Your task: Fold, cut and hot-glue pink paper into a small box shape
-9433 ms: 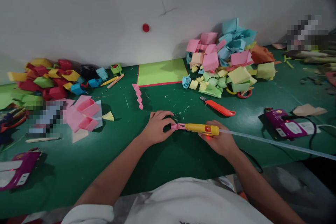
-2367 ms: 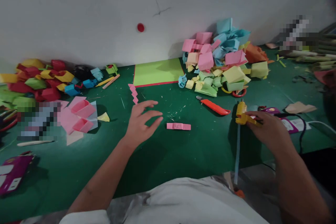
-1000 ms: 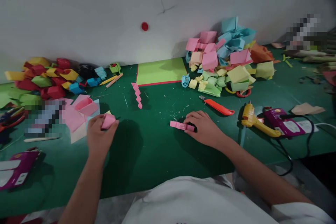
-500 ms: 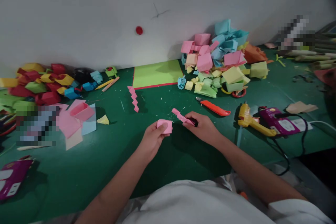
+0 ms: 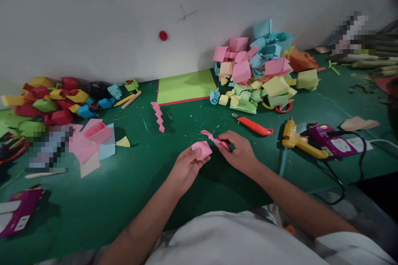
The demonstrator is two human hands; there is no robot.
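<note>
Between the thumb and fingers of my left hand (image 5: pixel 185 170) is a small pink folded-paper box (image 5: pixel 202 150), one corner turned toward the right. My right hand (image 5: pixel 238 148) pinches a pink folded paper strip (image 5: pixel 209 135), whose crimped free end points left, just above the box. Strip and box look close together; I cannot tell whether they touch. Beyond my hands, a pink zigzag paper strip (image 5: pixel 158 116) lies on the green table (image 5: pixel 130 198). An orange-red box cutter (image 5: pixel 253 126) rests behind my right hand.
Folded paper pieces are heaped at the back right (image 5: pixel 242 72) and back left (image 5: pixel 56 99). A lime-green sheet (image 5: pixel 186 86) lies against the wall. On the right are a yellow glue gun (image 5: pixel 301 140) and a purple box-shaped device (image 5: pixel 337 143) with a cable. Pink paper sheets (image 5: pixel 81 147) lie on the left.
My left hand has moved right and slightly forward, tilting the pink box toward the strip. The strip in my right hand has turned a little, and its free end has shifted left.
</note>
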